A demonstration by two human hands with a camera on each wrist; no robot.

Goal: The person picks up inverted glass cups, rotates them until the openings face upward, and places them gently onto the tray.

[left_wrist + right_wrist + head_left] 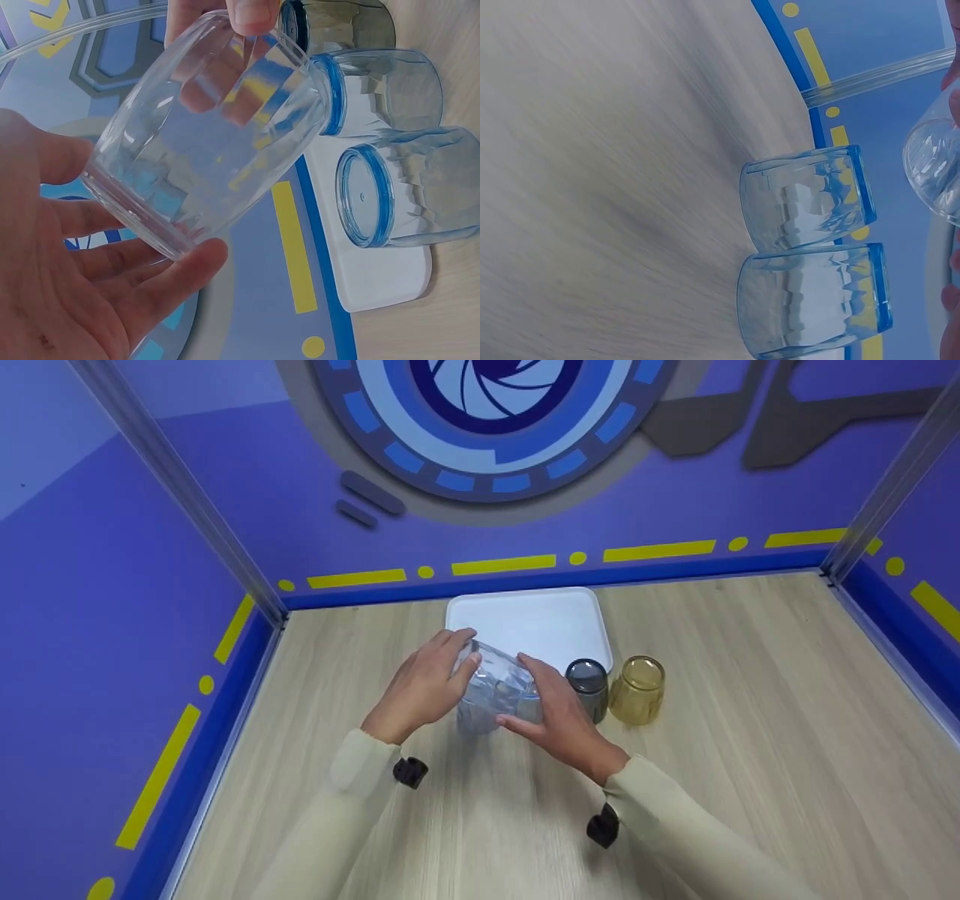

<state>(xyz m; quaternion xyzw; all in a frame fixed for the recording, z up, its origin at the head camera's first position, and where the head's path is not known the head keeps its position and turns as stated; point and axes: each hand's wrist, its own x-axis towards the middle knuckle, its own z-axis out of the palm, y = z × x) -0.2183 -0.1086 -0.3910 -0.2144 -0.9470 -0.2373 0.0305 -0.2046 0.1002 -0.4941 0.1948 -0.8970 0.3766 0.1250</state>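
Both hands hold a clear drinking glass point(491, 671) tilted in the air, above the near edge of a white tray. My left hand point(429, 682) grips one end; in the left wrist view its thumb and fingers curl round the thick base of the glass point(202, 142). The right hand point(559, 712) grips the other end, and its fingers show through the clear wall. Just below stand two bluish glasses point(367, 195), upside down on the table and partly hidden by the hands in the head view. At the right wrist view's edge, only part of the held glass point(934, 161) shows.
The white tray point(525, 619) lies against the back wall. Right of the hands, a dark grey glass point(589, 679) and an amber glass point(639, 690) stand upside down, side by side. Printed blue panels point(247, 495) enclose the wooden table point(750, 697) at back and sides.
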